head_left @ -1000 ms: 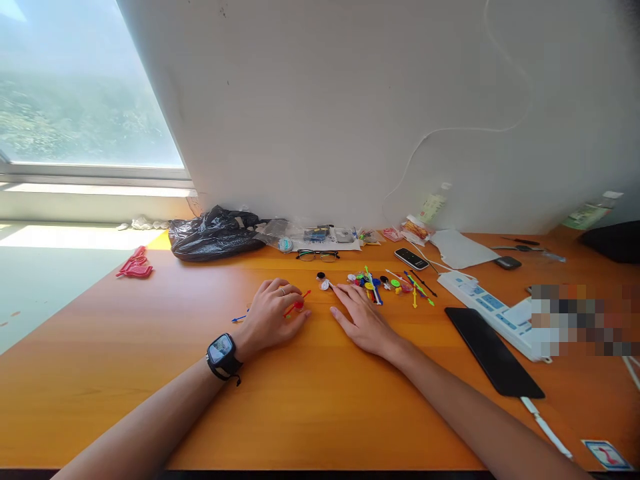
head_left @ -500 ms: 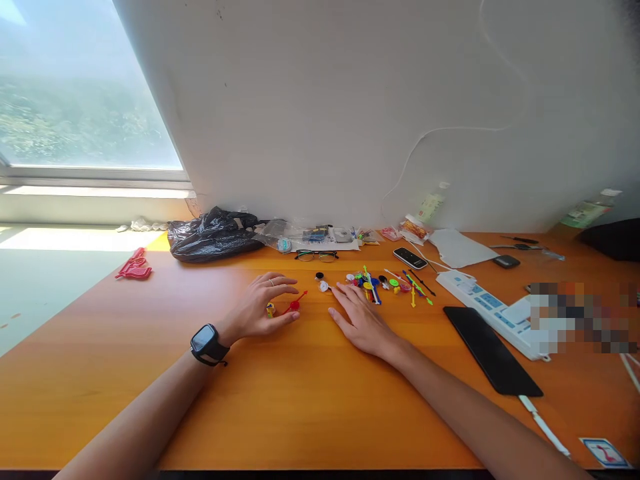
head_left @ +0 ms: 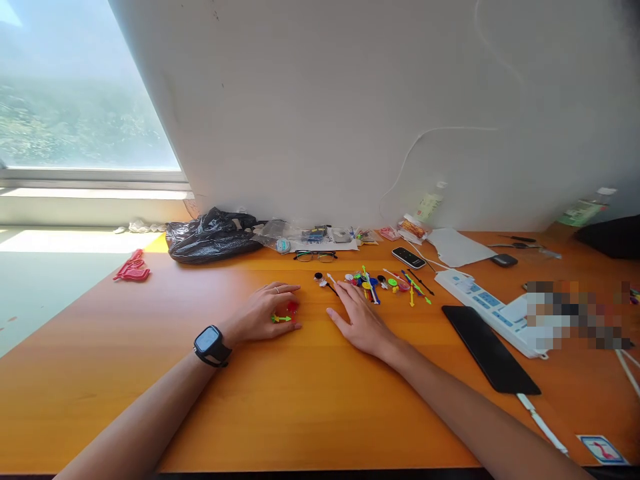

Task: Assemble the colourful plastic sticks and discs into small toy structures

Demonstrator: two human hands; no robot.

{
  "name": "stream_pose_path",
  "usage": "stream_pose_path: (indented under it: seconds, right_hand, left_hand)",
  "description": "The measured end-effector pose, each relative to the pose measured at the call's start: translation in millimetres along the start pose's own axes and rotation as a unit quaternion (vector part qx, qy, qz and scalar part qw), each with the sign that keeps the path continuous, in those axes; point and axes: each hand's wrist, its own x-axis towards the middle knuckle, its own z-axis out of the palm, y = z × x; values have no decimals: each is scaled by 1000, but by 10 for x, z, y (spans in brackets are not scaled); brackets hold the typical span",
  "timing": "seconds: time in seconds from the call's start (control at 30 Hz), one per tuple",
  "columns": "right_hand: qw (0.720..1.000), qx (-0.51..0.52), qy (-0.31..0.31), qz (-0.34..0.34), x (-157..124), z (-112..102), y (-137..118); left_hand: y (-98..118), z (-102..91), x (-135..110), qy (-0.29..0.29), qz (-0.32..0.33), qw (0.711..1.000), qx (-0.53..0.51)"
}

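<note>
My left hand [head_left: 267, 312] rests on the wooden desk, fingers curved and apart from the thumb. Between them lie a small red plastic piece [head_left: 292, 307] and a green-yellow arrow-shaped piece [head_left: 283, 319]; I cannot see a firm grip on either. Palm down, my right hand [head_left: 361, 320] lies with fingers stretched out, its fingertips beside a white arrow-shaped stick [head_left: 330, 277]. A small black round piece [head_left: 319, 276] is just left of that stick. Beyond the right fingers spreads a pile of coloured discs and arrow sticks [head_left: 373, 283].
Glasses [head_left: 315, 256] and a black plastic bag [head_left: 213, 237] are at the back. A red toy gun [head_left: 133, 267] lies far left. To the right are a black phone [head_left: 490, 350] on a cable, a white power strip [head_left: 487, 310] and a black remote-like device [head_left: 409, 258].
My left hand has come down a little, its fingers lower over the pieces. The red arrow between them no longer shows; a green-yellow one does. My right hand has hardly moved.
</note>
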Motion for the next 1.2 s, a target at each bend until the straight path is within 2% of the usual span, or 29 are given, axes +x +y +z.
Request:
stream_pose_path:
  seconds: [0.13, 0.33, 0.57, 0.8, 1.03, 1.2]
  right_hand:
    - [998, 39, 43, -10, 27, -21, -1]
    - [989, 100, 96, -45, 77, -13, 59]
    - [990, 94, 89, -55, 114, 15, 145]
    - [989, 112, 64, -71, 137, -2, 139]
    - [978, 149, 108, -95, 95, -105, 8]
    - [979, 151, 88, -104, 131, -54, 49]
  left_hand:
    - [-79, 54, 11, 49, -38, 998, -14]
    - [-71, 27, 41, 55, -75, 996, 6]
    - [84, -9, 58, 43, -35, 998, 41]
    - [27, 49, 74, 39, -51, 996, 62]
    - [53, 30, 62, 51, -37, 996, 59]
    - [4, 82, 66, 36, -61, 995, 71]
